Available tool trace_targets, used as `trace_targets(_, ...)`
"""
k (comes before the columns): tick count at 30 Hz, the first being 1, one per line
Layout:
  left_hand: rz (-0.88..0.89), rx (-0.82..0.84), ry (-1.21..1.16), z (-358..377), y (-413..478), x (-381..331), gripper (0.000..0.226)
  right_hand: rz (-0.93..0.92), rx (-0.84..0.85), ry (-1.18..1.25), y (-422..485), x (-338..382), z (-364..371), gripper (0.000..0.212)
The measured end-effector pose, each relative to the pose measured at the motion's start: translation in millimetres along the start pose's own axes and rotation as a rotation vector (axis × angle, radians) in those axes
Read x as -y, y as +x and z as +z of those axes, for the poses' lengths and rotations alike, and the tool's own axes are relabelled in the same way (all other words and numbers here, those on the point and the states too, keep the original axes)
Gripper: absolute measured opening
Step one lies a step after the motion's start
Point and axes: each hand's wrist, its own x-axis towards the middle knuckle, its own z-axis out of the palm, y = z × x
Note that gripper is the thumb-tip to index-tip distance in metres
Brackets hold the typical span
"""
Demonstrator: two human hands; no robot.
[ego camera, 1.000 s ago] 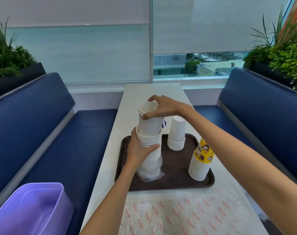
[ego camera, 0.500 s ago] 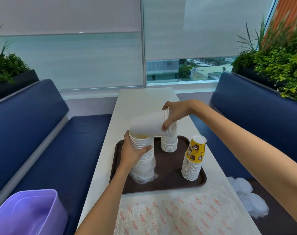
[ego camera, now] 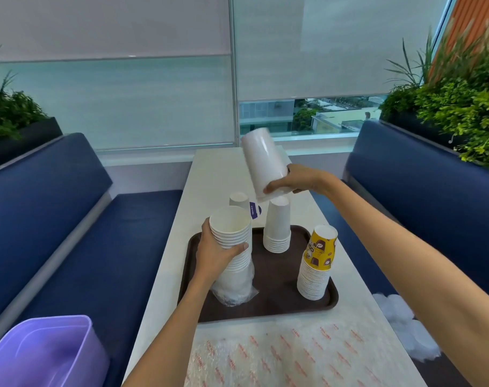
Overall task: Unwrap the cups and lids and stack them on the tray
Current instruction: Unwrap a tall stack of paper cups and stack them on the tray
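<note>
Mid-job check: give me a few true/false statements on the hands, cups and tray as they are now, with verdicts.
1. The left hand grips the upright stack. True.
2. The right hand is empty. False: it holds a white cup, bottom up, above the inverted stack.
3. Wrap covers the foot of the upright stack. True.
4. The yellow cup tops a stack on the left of the tray. False: that stack stands on the tray's right.
5. The bin stands on the table. False: it sits off the table, to its left.
</note>
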Motion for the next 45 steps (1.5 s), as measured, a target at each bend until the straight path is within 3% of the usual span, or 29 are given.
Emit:
trace_targets(4,0.013,0.002,0.017,1.2,-2.0,-0.7,0.102,-0.013,-0.347,0.303,18.9,-14.4,18.0,0.083)
trace_targets(10,0.029,-0.009,0.024,0.4,-4.3,1.5,0.100,0.135,-0.586,0.260,51.8,-43.7,55.3,0.092)
trace_targets(16,0.022,-0.009,0.033,-0.3,-1.0,3.5,0.094,0.167,-0.682,0.280,83.8,-67.9,79.8,0.092)
trace_targets(22,0.024,-0.002,0.047,-0.8,3.6,6.8,0.093,0.257,-0.620,0.263,101.3,-86.2,95.1,0.090)
trace_targets(26,0.025,-0.005,0.056,0.0,4.9,9.7,0.094,0.327,-0.532,0.334,106.0,-102.2,107.8,0.103)
trace_targets(30,0.031,-0.002,0.043,0.2,5.4,10.3,0.094,0.388,-0.592,0.383,101.4,-104.5,112.8,0.110)
trace_targets(33,0.033,0.008,0.035,0.1,5.1,7.4,0.093,0.286,-0.754,0.400,92.6,-89.9,107.9,0.099)
trace_targets(37,0.030,0.013,0.027,-0.2,5.9,6.8,0.098,-0.069,-1.007,0.342,74.7,-46.8,93.2,0.066)
trace_targets(40,0.019,0.009,0.016,-0.6,6.2,6.9,0.099,-0.310,-0.865,0.351,60.3,-13.0,82.9,0.049)
trace_targets(43,0.021,0.012,0.013,-1.0,4.9,4.0,0.094,-0.402,-0.474,0.201,44.6,10.6,74.3,0.046)
trace_targets(45,0.028,0.004,0.007,-0.6,4.2,3.1,0.094,-0.357,-0.181,0.042,36.2,20.9,72.1,0.055)
